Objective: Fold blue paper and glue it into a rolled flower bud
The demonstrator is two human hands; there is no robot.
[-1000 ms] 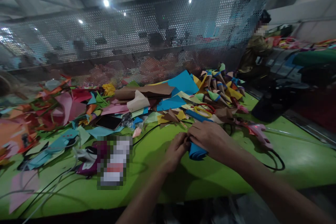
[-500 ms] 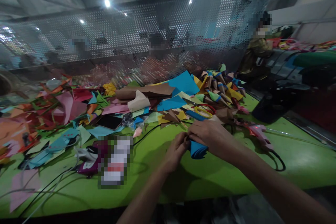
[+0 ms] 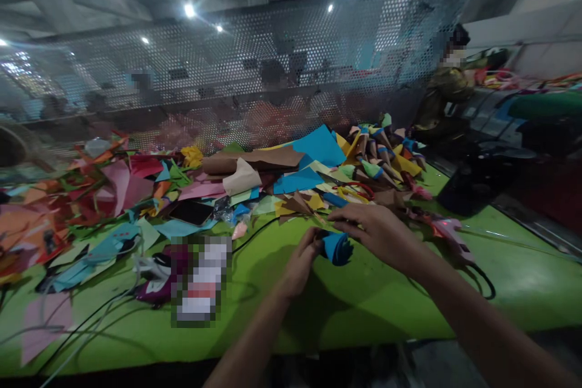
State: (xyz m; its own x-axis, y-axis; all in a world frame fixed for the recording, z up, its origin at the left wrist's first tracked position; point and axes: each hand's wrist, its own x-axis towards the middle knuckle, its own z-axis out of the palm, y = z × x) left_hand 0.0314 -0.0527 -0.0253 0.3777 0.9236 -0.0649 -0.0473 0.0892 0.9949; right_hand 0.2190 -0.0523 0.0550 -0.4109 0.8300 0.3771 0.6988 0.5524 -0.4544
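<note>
My left hand (image 3: 304, 259) pinches a blue felt roll (image 3: 335, 248) at its left end, above the green tabletop (image 3: 391, 300). The roll's right end faces outward and shows layered, notched edges, a little like petals. Just above and to the right of it is my right hand (image 3: 370, 227), its fingers stretched out and apart; whether a fingertip still touches the roll is hard to tell. Beyond my right hand lie scissors with red and yellow handles (image 3: 361, 192). A pink glue gun (image 3: 452, 236) with a lit red spot rests to the right.
Coloured felt scraps (image 3: 122, 185) pile along the back and left. Brown cone-shaped pieces (image 3: 379, 151) stack at the back right. A phone (image 3: 191, 213), a power strip (image 3: 203, 279) and loose cables lie on the left. A perforated metal screen (image 3: 204, 73) stands behind; a person (image 3: 448, 88) is beyond.
My right hand has come off the blue felt roll, its fingers opening out. The roll has turned in my left hand, so its layered end points more to the right.
</note>
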